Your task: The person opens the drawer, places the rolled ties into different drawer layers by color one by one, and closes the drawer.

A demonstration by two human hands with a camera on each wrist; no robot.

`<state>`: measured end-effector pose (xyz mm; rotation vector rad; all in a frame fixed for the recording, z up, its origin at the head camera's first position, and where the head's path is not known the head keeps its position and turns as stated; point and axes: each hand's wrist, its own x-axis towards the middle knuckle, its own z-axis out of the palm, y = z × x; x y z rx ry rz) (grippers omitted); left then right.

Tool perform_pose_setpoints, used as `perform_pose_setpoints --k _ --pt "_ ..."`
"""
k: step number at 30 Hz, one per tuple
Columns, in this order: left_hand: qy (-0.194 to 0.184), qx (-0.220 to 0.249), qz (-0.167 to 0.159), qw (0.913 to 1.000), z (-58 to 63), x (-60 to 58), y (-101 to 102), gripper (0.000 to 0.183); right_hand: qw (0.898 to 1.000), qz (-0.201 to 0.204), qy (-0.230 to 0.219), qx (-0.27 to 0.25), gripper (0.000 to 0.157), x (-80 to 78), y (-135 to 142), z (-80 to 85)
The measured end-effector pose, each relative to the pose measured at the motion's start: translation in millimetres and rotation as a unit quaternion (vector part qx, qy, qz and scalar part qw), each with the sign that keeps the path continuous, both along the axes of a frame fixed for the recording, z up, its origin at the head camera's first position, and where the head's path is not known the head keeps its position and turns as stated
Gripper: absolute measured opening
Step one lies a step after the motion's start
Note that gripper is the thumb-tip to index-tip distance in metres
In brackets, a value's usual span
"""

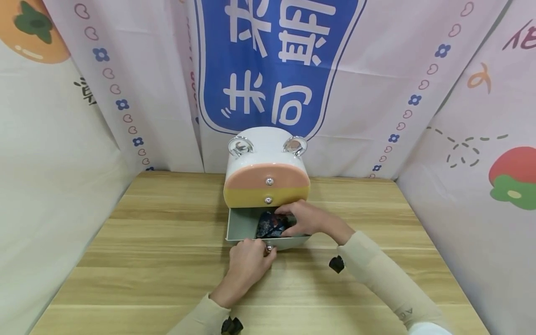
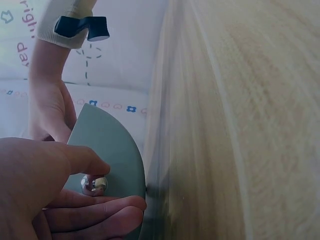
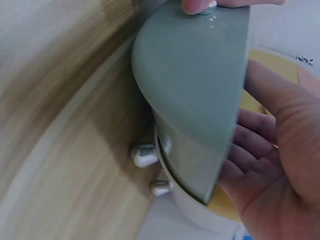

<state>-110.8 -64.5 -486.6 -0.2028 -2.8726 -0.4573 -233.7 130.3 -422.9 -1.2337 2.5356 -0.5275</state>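
A rounded white cabinet (image 1: 268, 139) with peach, yellow and grey-green drawer fronts stands on the table. Its bottom grey-green drawer (image 1: 240, 225) is pulled out. Inside lies a folded dark blue floral cloth bundle (image 1: 268, 223). My right hand (image 1: 303, 218) reaches into the drawer from the right, thumb and fingers around the bundle's right part; in the right wrist view the drawer front hides the fingertips and the cloth. At the drawer front, my left hand (image 1: 249, 260) holds the small silver knob (image 2: 95, 185) between thumb and fingers.
Two silver ring-shaped pieces (image 1: 240, 146) sit on the cabinet's upper corners. Short silver feet (image 3: 145, 155) show under it in the right wrist view. Printed cloth walls (image 1: 372, 93) enclose the wooden table (image 1: 159, 242) at the back and sides.
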Motion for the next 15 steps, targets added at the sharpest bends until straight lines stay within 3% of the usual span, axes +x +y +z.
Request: perform_pose_setpoints --k 7,15 --pt "0.003 -0.004 -0.001 1.0 -0.8 -0.6 1 0.056 0.999 -0.031 -0.027 0.013 0.062 15.1 16 29.9" --pt "-0.002 0.002 0.001 1.0 1.1 -0.1 2 0.057 0.999 -0.042 -0.016 0.023 0.06 21.7 44 68.4"
